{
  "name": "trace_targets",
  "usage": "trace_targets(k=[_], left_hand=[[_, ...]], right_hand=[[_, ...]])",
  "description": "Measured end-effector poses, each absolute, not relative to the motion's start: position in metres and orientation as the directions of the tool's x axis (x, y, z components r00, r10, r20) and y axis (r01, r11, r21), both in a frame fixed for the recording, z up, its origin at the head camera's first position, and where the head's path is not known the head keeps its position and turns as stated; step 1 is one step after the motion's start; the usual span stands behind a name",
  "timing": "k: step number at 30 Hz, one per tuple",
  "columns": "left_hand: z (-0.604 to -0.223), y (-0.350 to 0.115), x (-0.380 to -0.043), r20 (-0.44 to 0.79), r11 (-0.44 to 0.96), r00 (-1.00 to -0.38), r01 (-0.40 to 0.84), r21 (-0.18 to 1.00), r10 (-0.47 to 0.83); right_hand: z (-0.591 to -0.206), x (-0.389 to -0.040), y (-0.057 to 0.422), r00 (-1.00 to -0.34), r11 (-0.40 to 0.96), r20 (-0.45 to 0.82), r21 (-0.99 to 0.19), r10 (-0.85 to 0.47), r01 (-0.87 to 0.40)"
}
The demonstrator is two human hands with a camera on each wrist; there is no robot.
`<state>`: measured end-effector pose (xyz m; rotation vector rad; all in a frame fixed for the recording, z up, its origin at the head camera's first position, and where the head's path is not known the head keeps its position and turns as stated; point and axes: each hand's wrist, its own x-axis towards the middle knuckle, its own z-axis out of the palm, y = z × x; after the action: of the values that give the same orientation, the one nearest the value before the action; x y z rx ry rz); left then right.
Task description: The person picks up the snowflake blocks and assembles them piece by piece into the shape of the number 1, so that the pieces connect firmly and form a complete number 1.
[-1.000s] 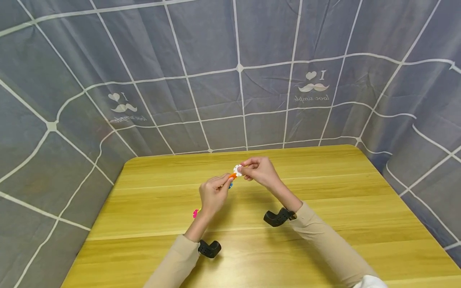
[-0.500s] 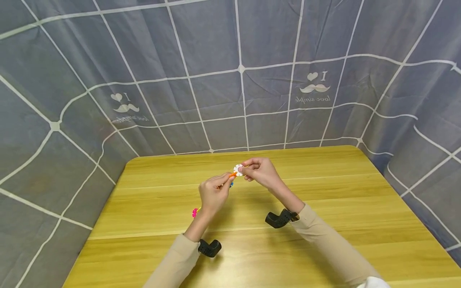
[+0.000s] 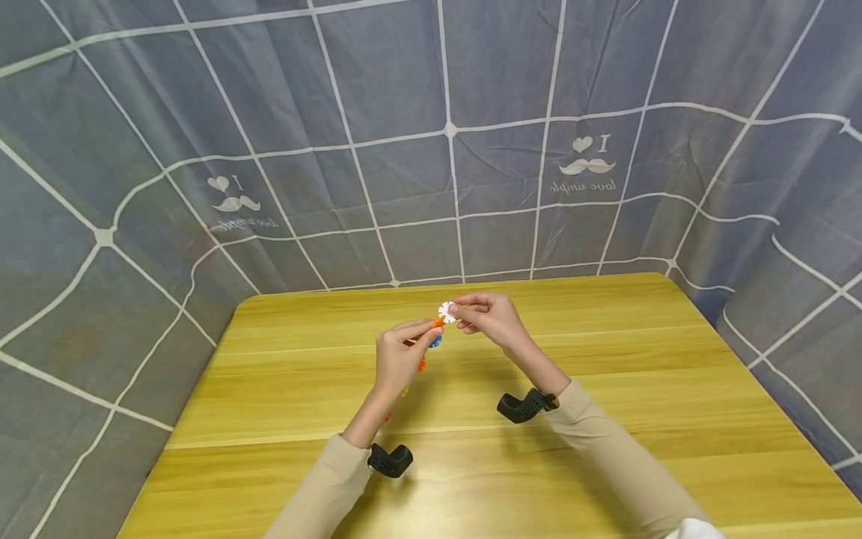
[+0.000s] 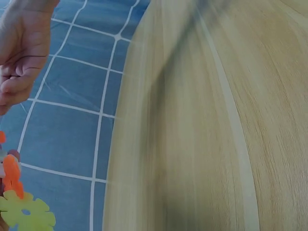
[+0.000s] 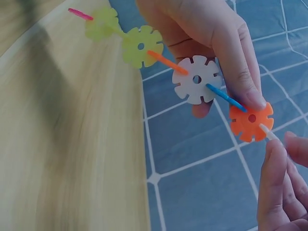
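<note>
My left hand (image 3: 399,355) pinches an orange notched plastic disc (image 3: 438,323) between thumb and fingers, above the table. My right hand (image 3: 494,318) holds a white notched disc (image 3: 444,308) by its far side. In the right wrist view the white disc (image 5: 266,131) stands edge-on in a slot of the orange disc (image 5: 240,126). A chain trails from that orange disc: a blue disc (image 5: 225,97), another white disc (image 5: 184,87), another orange disc (image 5: 167,62), yellow discs (image 5: 130,50) and a pink one (image 5: 80,14). Left fingers hide part of the chain in the head view.
A wooden table (image 3: 592,419) lies under both hands. Grey curtains (image 3: 404,180) with white grid lines surround its back and sides. Black wrist mounts (image 3: 390,460) sit on both forearms.
My left hand has turned slightly, and the chain now shows to the right of its forearm instead of a pink disc at its left. The white disc has shifted slightly up and right.
</note>
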<state>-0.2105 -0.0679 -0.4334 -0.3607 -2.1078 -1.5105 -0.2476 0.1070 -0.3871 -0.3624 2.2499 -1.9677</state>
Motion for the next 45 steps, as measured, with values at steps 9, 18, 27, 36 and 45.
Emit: trace_targets(k=[9, 18, 27, 36, 45], left_hand=[[-0.433, -0.066, -0.214, 0.473, 0.262, -0.860, 0.420, 0.869, -0.192], [-0.432, -0.063, -0.214, 0.399, 0.220, -0.882, 0.350, 0.910, -0.248], [-0.436, -0.058, -0.219, 0.361, 0.182, -0.905, 0.326, 0.928, -0.223], [-0.449, -0.065, -0.222, 0.182, 0.161, -0.978, 0.163, 0.973, -0.106], [-0.468, -0.065, -0.219, 0.043, 0.255, -0.999, 0.038, 0.966, -0.013]], right_hand=[[-0.405, -0.247, 0.110, -0.958, 0.165, 0.048, -0.981, -0.283, -0.098], [-0.421, -0.241, 0.103, -0.941, 0.246, 0.014, -0.964, -0.338, -0.102], [-0.425, -0.239, 0.098, -0.944, 0.251, 0.011, -0.963, -0.328, -0.098], [-0.444, -0.258, 0.105, -0.971, 0.301, -0.043, -0.953, -0.234, -0.031], [-0.462, -0.284, 0.110, -0.964, 0.364, -0.130, -0.931, -0.231, 0.039]])
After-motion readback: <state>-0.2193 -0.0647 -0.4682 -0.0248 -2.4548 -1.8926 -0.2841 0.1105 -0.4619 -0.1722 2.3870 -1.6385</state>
